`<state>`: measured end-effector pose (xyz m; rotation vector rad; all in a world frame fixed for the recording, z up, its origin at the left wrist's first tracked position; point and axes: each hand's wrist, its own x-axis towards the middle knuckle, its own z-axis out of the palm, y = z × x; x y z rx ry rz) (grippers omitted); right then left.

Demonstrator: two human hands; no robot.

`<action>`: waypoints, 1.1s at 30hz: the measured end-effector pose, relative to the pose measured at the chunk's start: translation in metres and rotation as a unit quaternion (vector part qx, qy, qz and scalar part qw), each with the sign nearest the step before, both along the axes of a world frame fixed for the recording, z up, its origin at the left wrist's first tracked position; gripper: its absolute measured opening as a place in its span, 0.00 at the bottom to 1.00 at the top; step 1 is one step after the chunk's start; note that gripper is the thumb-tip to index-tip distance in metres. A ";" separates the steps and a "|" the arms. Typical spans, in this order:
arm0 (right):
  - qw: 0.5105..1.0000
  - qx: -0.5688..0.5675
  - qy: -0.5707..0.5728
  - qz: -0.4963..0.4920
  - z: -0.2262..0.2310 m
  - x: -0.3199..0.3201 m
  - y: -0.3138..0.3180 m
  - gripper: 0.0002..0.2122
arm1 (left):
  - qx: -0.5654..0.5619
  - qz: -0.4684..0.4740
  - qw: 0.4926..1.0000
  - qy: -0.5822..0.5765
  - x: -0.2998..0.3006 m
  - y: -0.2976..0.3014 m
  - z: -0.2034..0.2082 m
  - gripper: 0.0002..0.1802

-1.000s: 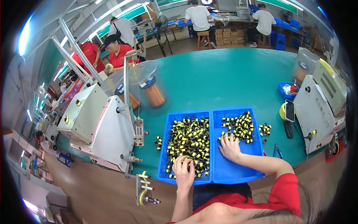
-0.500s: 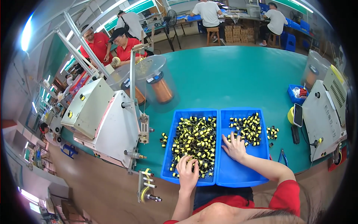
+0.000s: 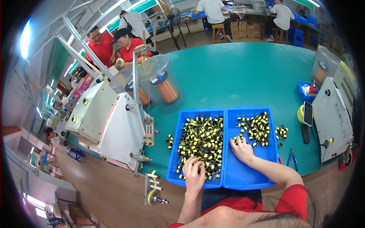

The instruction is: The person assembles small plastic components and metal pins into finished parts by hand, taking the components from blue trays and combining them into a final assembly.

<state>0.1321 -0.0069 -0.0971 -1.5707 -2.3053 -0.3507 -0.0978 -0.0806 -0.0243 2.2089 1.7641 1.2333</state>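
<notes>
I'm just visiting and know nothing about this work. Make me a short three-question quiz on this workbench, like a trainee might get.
1. Choose: which hand is at the fuller blue tray? A) left B) right
2. True or false: the blue-handled pliers lie outside the emptier blue tray.
3. What colour is the wire on the large spool standing just beyond the fuller tray?

Key:
1. A. The left hand is there; the right hand is at the other tray.
2. True. They lie on the green tabletop.
3. Copper-coloured.

Dark handwriting [image 3: 341, 118] marks the right-hand grey machine [image 3: 327, 123], a white label [image 3: 154, 80] the copper spool [image 3: 167, 91].
</notes>
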 end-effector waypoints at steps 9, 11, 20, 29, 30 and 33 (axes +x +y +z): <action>0.999 0.007 0.032 -0.005 0.002 -0.004 0.001 0.16 | 0.013 0.001 1.000 -0.009 0.001 0.003 0.002 0.06; 0.999 0.009 0.031 0.017 0.002 -0.001 0.004 0.17 | 0.009 0.000 1.000 -0.013 0.001 0.005 0.006 0.06; 0.972 -0.070 0.201 -0.102 0.019 0.000 0.008 0.10 | 0.012 -0.031 0.997 -0.073 0.006 0.012 0.020 0.05; 0.576 -0.449 0.659 -0.180 0.091 0.024 0.014 0.14 | -0.138 -0.167 0.959 -0.184 0.053 0.028 0.046 0.12; 0.509 -0.483 0.691 -0.172 0.095 0.028 0.013 0.13 | -0.158 -0.170 0.958 -0.168 0.059 0.030 0.048 0.14; 0.335 -0.547 0.764 -0.072 0.102 0.035 0.006 0.14 | -0.174 -0.179 0.962 -0.115 0.072 0.042 0.042 0.19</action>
